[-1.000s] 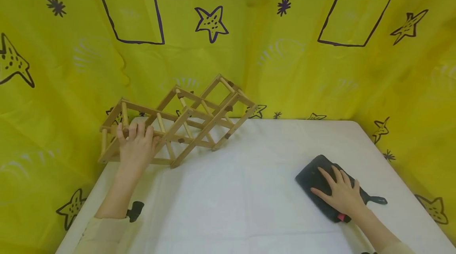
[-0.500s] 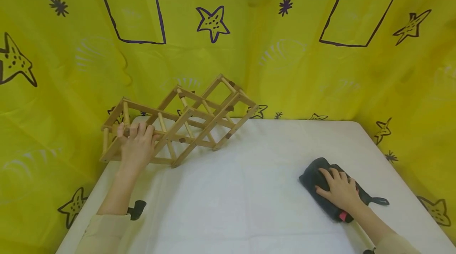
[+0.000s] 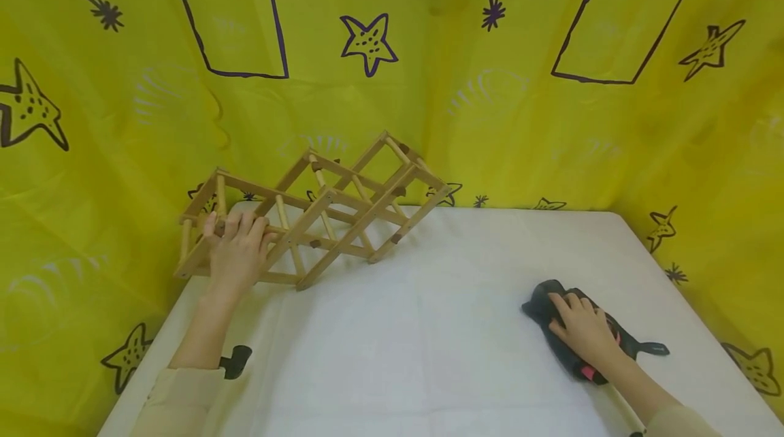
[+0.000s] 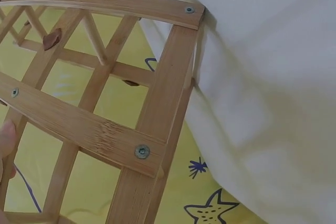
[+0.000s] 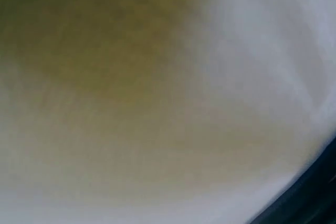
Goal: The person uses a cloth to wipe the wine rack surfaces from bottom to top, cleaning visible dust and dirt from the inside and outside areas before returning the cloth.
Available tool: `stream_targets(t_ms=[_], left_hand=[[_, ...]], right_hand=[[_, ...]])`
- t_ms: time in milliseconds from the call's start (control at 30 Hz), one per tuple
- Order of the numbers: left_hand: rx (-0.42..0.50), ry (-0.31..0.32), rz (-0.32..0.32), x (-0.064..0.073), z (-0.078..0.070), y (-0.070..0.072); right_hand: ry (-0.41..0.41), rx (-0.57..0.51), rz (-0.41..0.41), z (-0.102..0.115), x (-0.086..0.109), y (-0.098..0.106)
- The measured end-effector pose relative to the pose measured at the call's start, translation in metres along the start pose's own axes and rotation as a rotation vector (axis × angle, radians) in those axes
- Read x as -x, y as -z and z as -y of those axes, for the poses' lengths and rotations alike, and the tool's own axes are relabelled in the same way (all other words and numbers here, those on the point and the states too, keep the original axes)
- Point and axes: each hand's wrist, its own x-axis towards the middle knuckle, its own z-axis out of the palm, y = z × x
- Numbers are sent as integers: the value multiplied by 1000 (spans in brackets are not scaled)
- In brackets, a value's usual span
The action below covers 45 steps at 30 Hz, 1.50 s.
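Note:
A folding wooden lattice rack (image 3: pixel 358 225) with crossed slats and round rods stands tilted at the back left of the table. My left hand (image 3: pixel 237 256) grips a rod near its left end; in the left wrist view, slats with metal screws (image 4: pixel 142 151) fill the left side, and a fingertip (image 4: pixel 7 139) shows at the edge. On the right, my right hand (image 3: pixel 584 335) grips a dark, soft cloth pouch (image 3: pixel 542 301) with a hanging loop and a pink tab, bunched under the fingers. The right wrist view is blurred, with a dark edge (image 5: pixel 310 198) in one corner.
A white cloth (image 3: pixel 404 342) covers the table. Yellow curtain (image 3: pixel 416 103) with drawn stars hangs close behind and on both sides. The rack's back stands near the curtain.
The right hand's fingers have drawn together, and the flat dark pouch is now bunched up and narrower. The left hand keeps its hold on the rack; the view has shifted slightly.

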Motion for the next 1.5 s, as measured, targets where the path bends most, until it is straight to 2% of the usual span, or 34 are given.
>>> stream_targets(t_ms=[333, 433, 567, 800, 1133, 1333, 1500], left_hand=[[14, -36, -44, -2, 2, -5], [32, -38, -31, -4, 2, -6], [68, -48, -25, -6, 0, -8], [111, -99, -65, -13, -8, -15], [146, -140, -50, -26, -23, -29], [167, -162, -36, -30, -31, -36], [171, -179, 21, -34, -38, -36]], right_hand=[[77, -21, -59, 0, 0, -5], [96, -18, -119, 1, -2, -5], [81, -17, -215, 5, -8, 0], [41, -57, -367, 19, -27, 15], [36, -138, -471, 41, -53, 44], [48, -156, -600, 55, -65, 53], [51, -158, -691, 65, -72, 61]])
